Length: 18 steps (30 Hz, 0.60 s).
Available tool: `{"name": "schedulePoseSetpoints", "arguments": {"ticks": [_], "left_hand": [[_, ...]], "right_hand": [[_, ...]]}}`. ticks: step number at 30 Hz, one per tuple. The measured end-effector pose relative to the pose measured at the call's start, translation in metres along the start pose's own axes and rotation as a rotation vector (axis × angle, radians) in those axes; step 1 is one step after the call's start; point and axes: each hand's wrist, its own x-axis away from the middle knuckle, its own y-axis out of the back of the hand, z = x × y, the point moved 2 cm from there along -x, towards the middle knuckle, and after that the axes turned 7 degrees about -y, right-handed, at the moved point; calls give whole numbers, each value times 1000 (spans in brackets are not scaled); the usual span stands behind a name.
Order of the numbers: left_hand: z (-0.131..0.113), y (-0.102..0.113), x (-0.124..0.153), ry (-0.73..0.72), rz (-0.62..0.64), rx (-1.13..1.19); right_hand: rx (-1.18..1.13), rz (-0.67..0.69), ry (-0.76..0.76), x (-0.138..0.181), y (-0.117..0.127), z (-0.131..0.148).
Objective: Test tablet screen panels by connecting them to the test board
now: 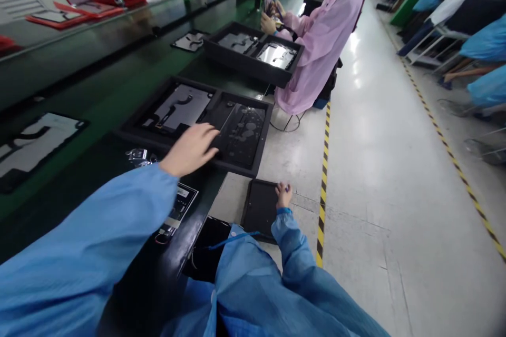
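My left hand [193, 148] reaches over the near edge of a black two-compartment tray [253, 166], its thumb and fingers apart and nothing in it. A grey-backed screen panel [185, 108] with a dark flex cable lies in the tray's left compartment. In the right compartment is a dark, glossy panel [247, 129]. Below the bench, my right hand [283, 195] has its fingers curled beside the upper right edge of a flat black tray [259, 210]. Whether it grips that edge or something small cannot be made out.
Another black tray [253, 60] with panels stands farther along the bench, beside a person in pink [324, 37]. Loose panels [43, 139] lie at left; a metallic part [140, 157] and a circuit-bearing panel [184, 202] sit near my left sleeve. Striped tape [324, 168] marks the floor.
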Motion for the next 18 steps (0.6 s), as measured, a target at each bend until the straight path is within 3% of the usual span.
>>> {"name": "schedulePoseSetpoints", "arguments": {"ticks": [4,7,13,18], "left_hand": [[-14,-41,-54,-113,305,27],[-16,-50,-68,-199,348,-24],[-17,-48,-60,-416,163,-259],[0,-31,-63,-256,-84,-39]], "right_hand": [[-13,228,74,-8,-47,55],[19,408,153,17,-71,81],[123,487,260,53,-87,86],[173,486,286,57,-87,83]]}}
